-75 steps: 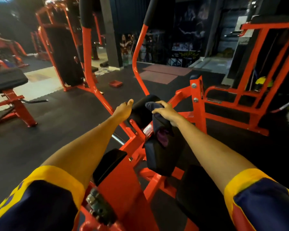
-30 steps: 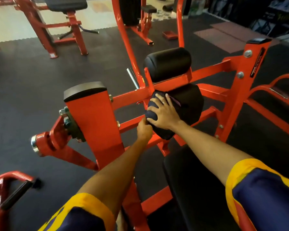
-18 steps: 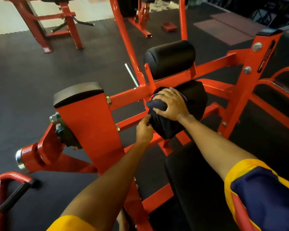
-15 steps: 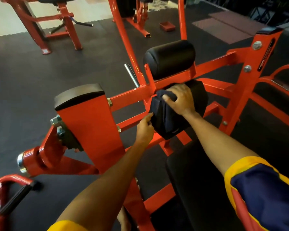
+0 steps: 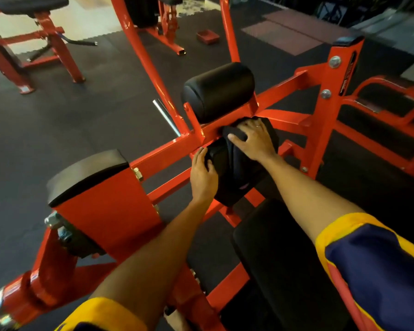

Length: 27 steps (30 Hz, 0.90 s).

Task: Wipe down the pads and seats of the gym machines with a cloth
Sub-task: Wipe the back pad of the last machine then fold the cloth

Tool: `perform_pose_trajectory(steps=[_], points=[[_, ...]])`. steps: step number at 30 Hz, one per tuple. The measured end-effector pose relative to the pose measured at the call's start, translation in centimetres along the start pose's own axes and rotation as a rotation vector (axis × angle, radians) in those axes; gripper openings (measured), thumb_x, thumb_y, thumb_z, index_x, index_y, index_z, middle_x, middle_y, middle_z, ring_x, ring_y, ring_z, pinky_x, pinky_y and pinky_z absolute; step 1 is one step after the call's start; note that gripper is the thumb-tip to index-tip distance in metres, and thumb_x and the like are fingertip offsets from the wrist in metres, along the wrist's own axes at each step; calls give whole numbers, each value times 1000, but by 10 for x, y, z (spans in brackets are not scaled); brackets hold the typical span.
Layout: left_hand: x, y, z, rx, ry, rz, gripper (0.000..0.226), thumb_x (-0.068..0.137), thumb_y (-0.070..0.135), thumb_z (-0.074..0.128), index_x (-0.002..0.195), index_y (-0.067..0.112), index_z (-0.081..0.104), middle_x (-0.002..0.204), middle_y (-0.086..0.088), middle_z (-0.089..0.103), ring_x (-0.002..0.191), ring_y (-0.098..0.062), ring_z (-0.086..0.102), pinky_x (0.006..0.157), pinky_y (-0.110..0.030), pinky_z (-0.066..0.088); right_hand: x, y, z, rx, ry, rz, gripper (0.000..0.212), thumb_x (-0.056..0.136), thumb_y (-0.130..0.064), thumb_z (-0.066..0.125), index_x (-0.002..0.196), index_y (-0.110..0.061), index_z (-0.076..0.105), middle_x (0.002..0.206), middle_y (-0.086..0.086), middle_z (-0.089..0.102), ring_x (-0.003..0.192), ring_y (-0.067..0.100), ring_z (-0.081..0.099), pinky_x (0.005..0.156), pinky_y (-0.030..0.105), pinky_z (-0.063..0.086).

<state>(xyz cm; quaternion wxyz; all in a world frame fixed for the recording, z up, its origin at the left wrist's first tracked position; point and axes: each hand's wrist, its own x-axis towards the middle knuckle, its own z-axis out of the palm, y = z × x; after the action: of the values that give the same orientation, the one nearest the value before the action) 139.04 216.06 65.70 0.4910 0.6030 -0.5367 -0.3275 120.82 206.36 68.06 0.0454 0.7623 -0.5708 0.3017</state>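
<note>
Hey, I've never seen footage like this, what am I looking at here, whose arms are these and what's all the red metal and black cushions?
This is one picture from a camera on a person's head, looking down at their arms. The red frame is a gym machine; the black parts are padding: an upper roller pad, a lower roller pad and a seat nearest the camera. The right hand presses a dark cloth onto the lower pad's top; the left hand grips the cloth's edge at that pad's left end.
</note>
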Motion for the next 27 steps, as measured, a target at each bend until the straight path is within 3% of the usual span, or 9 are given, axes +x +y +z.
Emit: perform_pose_trajectory(steps=[1, 3, 6, 10, 13, 18, 23, 27], points=[[-2, -3, 2, -7, -7, 15, 45, 104, 8, 44, 149, 9, 46, 158, -4, 40, 147, -14, 33, 108, 1, 14, 4, -1, -1, -30, 7, 61, 53, 89, -58, 52, 101, -11, 74, 106, 12, 71, 105, 36, 63, 105, 46, 39], [-5, -11, 6, -14, -34, 42, 48, 107, 12, 42, 155, 10, 37, 164, -1, 29, 151, -11, 22, 115, -5, 12, 2, -19, 5, -68, -19, 97, 53, 88, -61, 49, 100, -17, 75, 106, 7, 72, 109, 32, 62, 110, 47, 36], [-13, -19, 17, 64, -94, 132, 60, 107, 20, 39, 161, 14, 14, 169, 1, 8, 155, -7, 1, 123, -19, 3, -21, -54, 17, 31, 9, 11, 46, 92, -61, 52, 106, -24, 76, 113, -1, 71, 116, 21, 59, 118, 48, 27], [-12, -27, 23, 99, -102, 174, 63, 108, 22, 39, 162, 10, 7, 169, 1, -2, 155, -7, -7, 123, -20, -3, -29, -47, 19, 60, -11, -88, 48, 95, -59, 51, 117, -23, 74, 123, -1, 68, 125, 20, 56, 121, 46, 23], [-12, -31, 22, 84, -109, 167, 61, 109, 25, 38, 162, 12, 10, 169, 5, -1, 155, -6, -7, 121, -15, -4, -12, -26, 14, 10, -65, -98, 51, 96, -58, 51, 115, -18, 74, 117, 4, 69, 118, 24, 58, 118, 43, 28], [-12, -33, 19, 86, -120, 177, 62, 109, 32, 40, 162, 16, 11, 170, 5, 1, 155, -6, -5, 119, -11, -3, -4, -7, 11, -72, 84, 73, 41, 96, -51, 56, 103, -15, 74, 111, 6, 70, 111, 30, 62, 112, 47, 38], [-13, -35, 19, 118, -99, 197, 59, 109, 33, 37, 161, 15, 16, 169, 4, 8, 156, -9, 1, 126, -33, 9, -31, -55, 32, 85, 172, -83, 36, 93, -46, 59, 100, -16, 76, 108, 3, 72, 108, 21, 62, 117, 42, 31], [-1, -31, 13, 267, -34, 267, 56, 103, 32, 49, 151, 6, 39, 158, -10, 36, 150, -22, 26, 124, -39, 25, -11, -17, 27, 124, 114, -115, 38, 90, -48, 63, 97, -13, 76, 101, 6, 72, 99, 28, 64, 105, 39, 41]])
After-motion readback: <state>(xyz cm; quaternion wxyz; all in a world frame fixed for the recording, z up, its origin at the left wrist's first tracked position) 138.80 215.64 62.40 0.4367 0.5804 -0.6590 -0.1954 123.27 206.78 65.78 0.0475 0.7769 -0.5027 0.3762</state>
